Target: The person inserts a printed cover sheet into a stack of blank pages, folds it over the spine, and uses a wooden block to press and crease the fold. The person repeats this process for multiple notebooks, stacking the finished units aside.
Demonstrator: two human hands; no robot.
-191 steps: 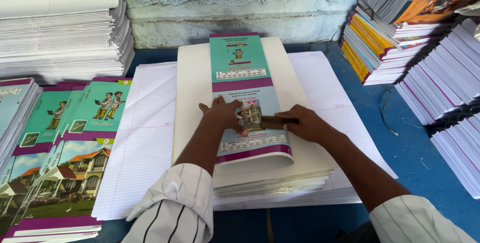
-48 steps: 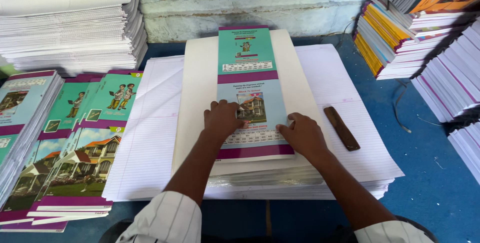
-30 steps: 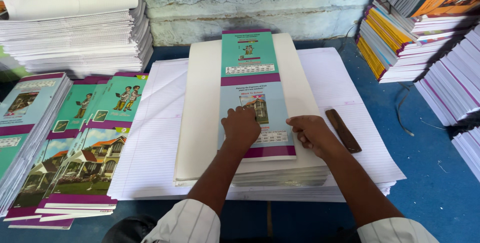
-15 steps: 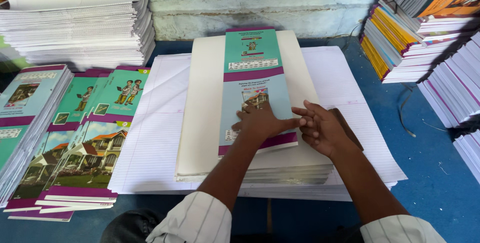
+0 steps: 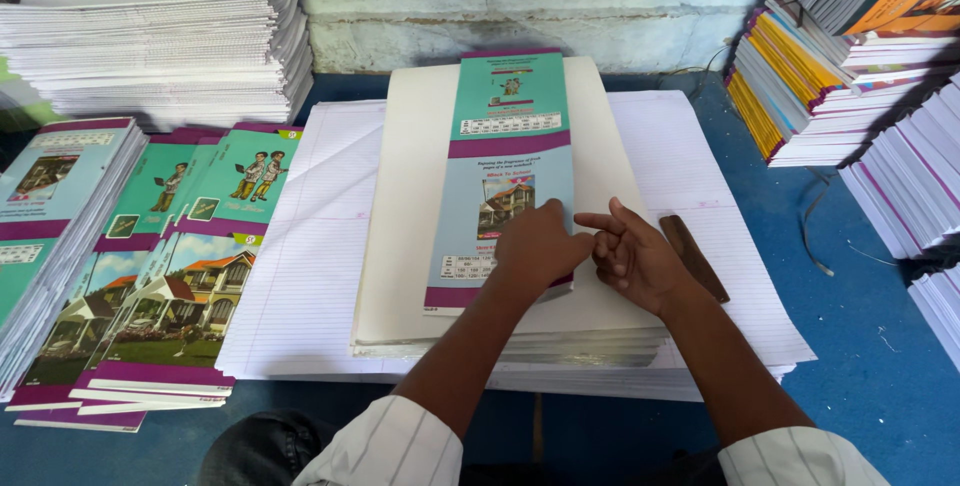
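A long teal and purple printed cover sheet [image 5: 508, 136] lies on a stack of cream paper [image 5: 410, 206], which rests on a wider pile of ruled white sheets [image 5: 310, 246]. My left hand [image 5: 535, 251] presses flat on the lower part of the cover sheet. My right hand [image 5: 632, 258] rests beside it at the cover's right edge, fingers loosely spread and pointing left toward my left hand. A brown wooden stick [image 5: 693, 257] lies on the ruled sheets just right of my right hand.
Fanned piles of teal printed covers [image 5: 150, 276] lie at the left. A tall stack of white paper [image 5: 150, 46] stands at the back left. Stacks of bound books [image 5: 850, 96] fill the right side. The surface is blue [image 5: 880, 346], with a pale wall behind.
Both hands slid from the cover's lower corners toward each other at its right edge. The right hand moved off the stick's side and its fingers now point at the left hand.
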